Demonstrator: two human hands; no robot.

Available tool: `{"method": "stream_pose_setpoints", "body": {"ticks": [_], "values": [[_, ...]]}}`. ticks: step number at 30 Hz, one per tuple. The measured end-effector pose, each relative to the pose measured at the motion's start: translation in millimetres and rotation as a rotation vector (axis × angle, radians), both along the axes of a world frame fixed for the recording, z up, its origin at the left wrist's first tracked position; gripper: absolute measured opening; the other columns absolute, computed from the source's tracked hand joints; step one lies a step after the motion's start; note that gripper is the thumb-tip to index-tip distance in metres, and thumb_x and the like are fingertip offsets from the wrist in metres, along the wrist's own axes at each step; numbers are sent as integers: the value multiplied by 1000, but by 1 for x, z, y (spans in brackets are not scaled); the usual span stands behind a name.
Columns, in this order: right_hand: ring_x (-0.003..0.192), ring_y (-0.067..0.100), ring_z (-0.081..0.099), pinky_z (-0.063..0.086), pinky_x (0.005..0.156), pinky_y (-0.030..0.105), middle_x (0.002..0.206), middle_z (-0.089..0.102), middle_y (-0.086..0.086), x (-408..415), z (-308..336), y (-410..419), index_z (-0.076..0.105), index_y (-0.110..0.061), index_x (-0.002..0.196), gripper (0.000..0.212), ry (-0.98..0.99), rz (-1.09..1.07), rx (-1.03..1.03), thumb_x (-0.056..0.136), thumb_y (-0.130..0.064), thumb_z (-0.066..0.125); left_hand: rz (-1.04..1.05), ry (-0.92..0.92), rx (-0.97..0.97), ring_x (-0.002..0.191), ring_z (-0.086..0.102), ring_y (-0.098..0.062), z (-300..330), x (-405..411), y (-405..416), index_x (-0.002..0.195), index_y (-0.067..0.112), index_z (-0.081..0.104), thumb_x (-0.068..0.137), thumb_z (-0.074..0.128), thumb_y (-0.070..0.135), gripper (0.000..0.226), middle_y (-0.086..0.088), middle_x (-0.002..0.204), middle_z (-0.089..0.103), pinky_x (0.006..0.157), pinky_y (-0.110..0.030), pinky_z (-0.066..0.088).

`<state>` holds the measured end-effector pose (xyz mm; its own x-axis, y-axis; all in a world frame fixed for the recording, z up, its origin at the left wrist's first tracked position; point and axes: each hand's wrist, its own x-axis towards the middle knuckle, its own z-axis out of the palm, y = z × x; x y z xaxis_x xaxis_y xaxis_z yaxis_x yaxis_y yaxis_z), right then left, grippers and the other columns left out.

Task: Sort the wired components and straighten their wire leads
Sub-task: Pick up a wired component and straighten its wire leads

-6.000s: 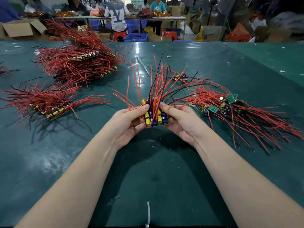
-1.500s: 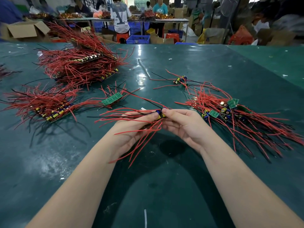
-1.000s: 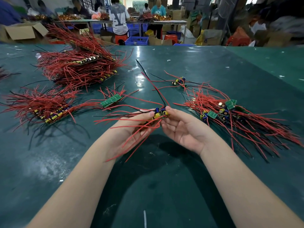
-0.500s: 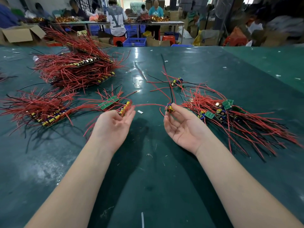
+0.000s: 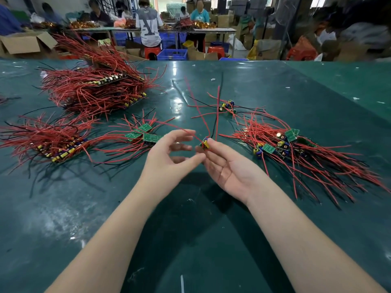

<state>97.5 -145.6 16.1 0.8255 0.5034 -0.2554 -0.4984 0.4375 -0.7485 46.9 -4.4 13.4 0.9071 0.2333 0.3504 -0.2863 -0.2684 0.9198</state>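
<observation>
Head view: left grip, spread, has neared right grip pinching wired component.

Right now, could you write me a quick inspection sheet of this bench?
Surface: green table, scuffed, with small specks.
Job's things: one wired component held up, leads pointing away; tangled pile on the right; flat bundles on the left; tall heap far left; small cluster beyond.
Clutter: white scrap near the front edge.
Hands: right hand pinches the component; left hand loosely curled beside it, holding nothing.
Cables: nothing seen besides the leads.
Surroundings: people at far tables, boxes, crates.
</observation>
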Motion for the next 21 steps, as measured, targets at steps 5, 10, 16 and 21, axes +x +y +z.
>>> {"method": "stream_pose_setpoints", "body": {"ticks": [5,10,16,21], "values": [[69,15,72,55,58,20,87,76,8,-3,-3,7,77,-14,73,8,-6,-14,-12,73,-20,73,52,-202,278,88,63,-3,-5,2,-2,103,21,66,69,81,-1,43,2,104,62,71,-15,53],[67,15,65,56,61,22,73,70,4,-7,-1,11,75,-13,63,15,-56,46,-38,75,-21,72,193,-282,379,82,63,-1,-5,4,1,96,16,70,69,74,-3,33,8,92,64,73,-14,52],[73,20,71,58,68,26,91,72,12,-3,2,5,72,-7,90,15,-223,6,-137,92,-17,61,187,-160,71,81,68,-6,-2,1,-1,94,19,72,82,74,7,17,4,89,73,77,-17,52],[72,16,69,57,68,26,84,74,3,-2,2,3,72,-13,88,20,-348,-66,-110,91,0,57,57,-38,-54,76,68,-4,1,0,-1,91,25,74,85,70,9,17,9,86,74,79,-22,54]]}}
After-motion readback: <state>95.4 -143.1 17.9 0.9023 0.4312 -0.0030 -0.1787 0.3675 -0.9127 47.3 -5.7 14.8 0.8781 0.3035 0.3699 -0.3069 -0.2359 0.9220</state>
